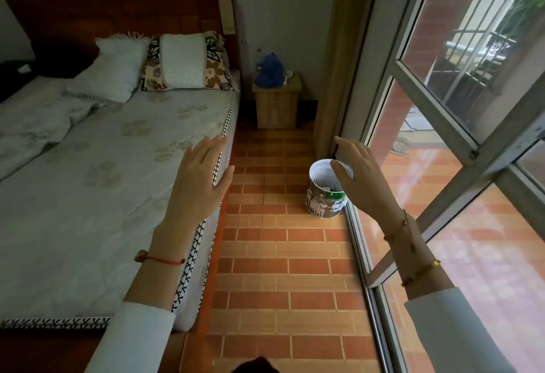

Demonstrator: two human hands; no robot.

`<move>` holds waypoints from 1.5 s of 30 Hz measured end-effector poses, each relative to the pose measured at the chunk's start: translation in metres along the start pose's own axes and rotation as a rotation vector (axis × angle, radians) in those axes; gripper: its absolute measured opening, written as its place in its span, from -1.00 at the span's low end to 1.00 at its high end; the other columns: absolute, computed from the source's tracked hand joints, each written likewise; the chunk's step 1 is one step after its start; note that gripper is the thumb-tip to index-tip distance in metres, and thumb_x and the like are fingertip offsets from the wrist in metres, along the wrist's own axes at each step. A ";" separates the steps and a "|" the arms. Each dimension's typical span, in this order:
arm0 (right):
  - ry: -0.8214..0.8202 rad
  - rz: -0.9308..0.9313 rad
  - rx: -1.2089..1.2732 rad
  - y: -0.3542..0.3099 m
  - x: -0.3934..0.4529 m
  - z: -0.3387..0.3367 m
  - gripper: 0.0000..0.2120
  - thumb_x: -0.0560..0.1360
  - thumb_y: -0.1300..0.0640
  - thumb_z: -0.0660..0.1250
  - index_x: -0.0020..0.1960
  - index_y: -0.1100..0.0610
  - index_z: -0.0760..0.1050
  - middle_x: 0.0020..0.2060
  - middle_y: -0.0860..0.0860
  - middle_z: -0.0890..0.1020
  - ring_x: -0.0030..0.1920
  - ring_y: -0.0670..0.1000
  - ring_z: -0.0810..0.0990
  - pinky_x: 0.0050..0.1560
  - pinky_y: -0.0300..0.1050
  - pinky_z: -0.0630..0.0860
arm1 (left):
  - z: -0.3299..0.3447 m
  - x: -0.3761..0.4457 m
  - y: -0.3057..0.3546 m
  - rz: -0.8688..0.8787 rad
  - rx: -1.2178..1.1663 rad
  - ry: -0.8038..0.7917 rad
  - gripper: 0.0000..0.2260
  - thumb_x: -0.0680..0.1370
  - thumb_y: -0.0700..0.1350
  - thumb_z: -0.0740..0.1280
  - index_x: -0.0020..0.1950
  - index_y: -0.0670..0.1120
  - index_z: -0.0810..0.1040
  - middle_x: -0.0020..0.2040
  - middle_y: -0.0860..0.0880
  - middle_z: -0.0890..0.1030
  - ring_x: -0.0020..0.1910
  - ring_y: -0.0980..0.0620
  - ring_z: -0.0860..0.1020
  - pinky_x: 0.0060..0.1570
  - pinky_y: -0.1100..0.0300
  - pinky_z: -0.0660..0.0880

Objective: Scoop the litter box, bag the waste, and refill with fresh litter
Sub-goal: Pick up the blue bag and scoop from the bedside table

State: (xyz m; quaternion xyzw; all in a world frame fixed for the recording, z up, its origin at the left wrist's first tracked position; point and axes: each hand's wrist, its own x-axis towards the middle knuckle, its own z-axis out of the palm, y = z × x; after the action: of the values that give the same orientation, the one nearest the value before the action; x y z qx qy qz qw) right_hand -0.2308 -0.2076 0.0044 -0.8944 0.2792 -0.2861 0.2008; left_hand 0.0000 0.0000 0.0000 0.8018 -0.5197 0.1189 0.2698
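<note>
— While both my hands hang spread and empty, left hand (197,179) over the bed (88,166), right hand (364,179) at two o'clock, where's the litter box?
— Not in view. Only a bucket (326,192) by the window (460,124).
— Risk?
— Kicking that bucket over while I search.

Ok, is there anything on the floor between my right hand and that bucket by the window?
Nothing visible. The right hand, fingers open, hangs in front of the bucket, covering part of its rim from this view. Only bare tiled floor shows around the bucket.
</note>
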 end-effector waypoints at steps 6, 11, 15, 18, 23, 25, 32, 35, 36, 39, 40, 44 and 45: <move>-0.037 0.028 0.003 0.023 0.024 0.011 -0.56 0.60 0.07 0.23 0.45 0.14 0.30 0.36 0.08 0.43 0.38 0.10 0.35 0.36 0.11 0.37 | 0.021 0.018 -0.003 -0.029 0.000 -0.002 -0.54 0.63 0.02 0.20 0.51 -0.07 0.25 0.48 -0.05 0.33 0.50 -0.03 0.22 0.47 -0.12 0.16; -0.062 0.049 -0.004 0.048 0.060 0.030 -0.56 0.61 0.05 0.21 0.46 0.12 0.29 0.36 0.08 0.43 0.39 0.11 0.35 0.36 0.11 0.37 | 0.044 0.047 -0.014 -0.071 0.000 -0.021 -0.53 0.63 0.04 0.17 0.52 -0.06 0.23 0.49 -0.04 0.32 0.51 -0.02 0.21 0.46 -0.11 0.19; -0.076 0.081 -0.006 0.072 0.101 0.055 -0.55 0.61 0.03 0.20 0.47 0.10 0.28 0.37 0.07 0.42 0.40 0.09 0.33 0.38 0.08 0.34 | 0.074 0.083 -0.032 -0.102 0.002 -0.062 -0.52 0.63 0.05 0.14 0.53 -0.05 0.21 0.50 -0.04 0.30 0.52 -0.01 0.18 0.48 -0.10 0.17; -0.087 0.094 -0.016 0.089 0.145 0.074 -0.55 0.61 0.03 0.21 0.47 0.10 0.28 0.37 0.06 0.42 0.40 0.08 0.32 0.39 0.05 0.32 | 0.096 0.125 -0.052 -0.107 -0.014 -0.063 -0.53 0.62 0.02 0.18 0.51 -0.07 0.23 0.48 -0.05 0.33 0.49 -0.02 0.23 0.45 -0.13 0.22; -0.076 0.105 -0.039 0.116 0.243 0.095 -0.55 0.61 0.08 0.21 0.47 0.14 0.28 0.37 0.08 0.43 0.41 0.08 0.30 0.38 -0.10 0.23 | 0.132 0.215 -0.087 -0.079 -0.023 -0.051 -0.54 0.63 -0.01 0.20 0.51 -0.10 0.25 0.48 -0.05 0.34 0.49 0.01 0.24 0.50 -0.06 0.13; -0.073 0.115 -0.031 0.128 0.289 0.103 -0.55 0.61 0.08 0.21 0.47 0.12 0.28 0.37 0.07 0.42 0.42 0.07 0.29 0.37 -0.13 0.21 | 0.148 0.260 -0.105 -0.071 -0.028 -0.053 -0.54 0.63 0.00 0.19 0.51 -0.10 0.25 0.48 -0.05 0.33 0.49 0.01 0.24 0.50 -0.06 0.12; -0.044 0.136 -0.038 0.178 0.419 0.129 -0.55 0.61 0.07 0.22 0.47 0.13 0.29 0.36 0.07 0.43 0.41 0.06 0.30 0.39 -0.12 0.21 | 0.200 0.407 -0.149 -0.037 -0.060 -0.069 -0.53 0.62 0.01 0.20 0.51 -0.05 0.23 0.47 -0.03 0.35 0.48 0.01 0.25 0.44 -0.11 0.22; -0.047 0.150 -0.037 0.202 0.463 0.143 -0.56 0.61 0.06 0.21 0.47 0.13 0.29 0.36 0.06 0.43 0.41 0.05 0.29 0.40 -0.10 0.21 | 0.231 0.463 -0.167 -0.010 -0.064 -0.110 -0.53 0.62 0.02 0.18 0.52 -0.05 0.22 0.48 -0.03 0.34 0.48 0.02 0.25 0.43 -0.11 0.25; -0.051 0.161 -0.030 0.211 0.477 0.149 -0.56 0.61 0.06 0.21 0.47 0.12 0.29 0.36 0.06 0.43 0.42 0.05 0.29 0.41 -0.10 0.21 | 0.242 0.480 -0.173 0.000 -0.066 -0.115 -0.53 0.63 0.02 0.18 0.52 -0.05 0.22 0.48 -0.03 0.33 0.48 0.03 0.25 0.43 -0.11 0.25; -0.063 0.183 -0.001 0.241 0.526 0.170 -0.55 0.61 0.06 0.21 0.47 0.10 0.29 0.38 0.04 0.41 0.43 0.04 0.27 0.44 -0.04 0.23 | 0.274 0.529 -0.192 -0.001 -0.066 -0.118 -0.53 0.62 0.02 0.19 0.52 -0.05 0.22 0.48 -0.03 0.33 0.47 0.03 0.26 0.45 -0.09 0.22; -0.065 0.185 0.009 0.252 0.544 0.177 -0.55 0.61 0.06 0.21 0.47 0.10 0.29 0.38 0.04 0.41 0.43 0.03 0.28 0.45 -0.04 0.24 | 0.286 0.546 -0.198 -0.004 -0.061 -0.117 -0.52 0.62 0.02 0.20 0.52 -0.05 0.23 0.48 -0.03 0.33 0.47 0.04 0.26 0.47 -0.06 0.20; -0.072 0.166 0.025 0.297 0.629 0.203 -0.55 0.61 0.05 0.21 0.48 0.09 0.27 0.39 0.03 0.40 0.43 0.00 0.27 0.39 -0.17 0.19 | 0.332 0.625 -0.222 -0.019 -0.050 -0.121 -0.51 0.61 0.03 0.20 0.52 -0.04 0.22 0.49 -0.04 0.32 0.47 0.03 0.27 0.45 -0.05 0.23; -0.079 0.165 0.031 0.308 0.653 0.207 -0.54 0.61 0.05 0.21 0.48 0.08 0.26 0.39 0.02 0.39 0.43 -0.01 0.27 0.39 -0.18 0.19 | 0.343 0.647 -0.227 -0.023 -0.054 -0.118 -0.51 0.61 0.03 0.20 0.52 -0.04 0.22 0.49 -0.04 0.32 0.47 0.02 0.27 0.44 -0.04 0.25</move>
State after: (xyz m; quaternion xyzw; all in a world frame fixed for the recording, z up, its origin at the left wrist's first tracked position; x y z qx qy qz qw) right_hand 0.2239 -0.8023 -0.0510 -0.8757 0.3395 -0.2373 0.2482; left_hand 0.4521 -0.6175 -0.0487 0.8058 -0.5285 0.0545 0.2614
